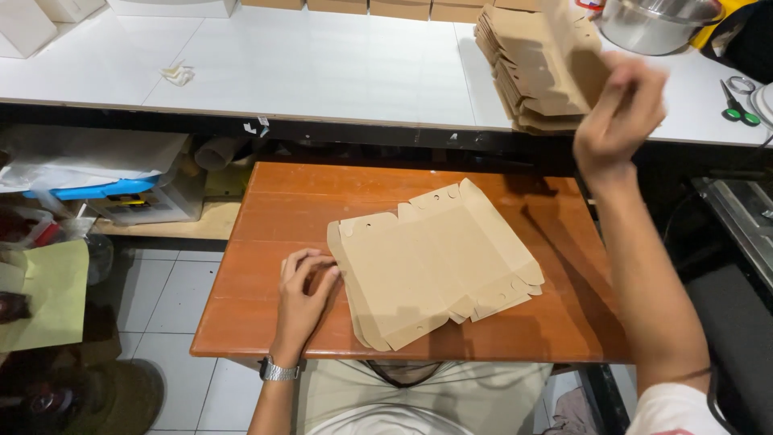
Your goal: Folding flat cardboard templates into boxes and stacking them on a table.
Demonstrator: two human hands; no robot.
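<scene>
Your left hand lies loosely curled and holding nothing on the wooden counter, fingertips right at the left edge of the flat cardboard box blank spread out mid-counter. Your right hand is up at the white counter, pinching a blurry blank off the stack of blanks. Green-handled scissors sit to the right.

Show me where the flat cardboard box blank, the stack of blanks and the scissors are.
flat cardboard box blank [439, 262], head view, middle of its main panel.
stack of blanks [527, 76], head view, its top sheet.
scissors [739, 111], head view, the green handles.
</scene>
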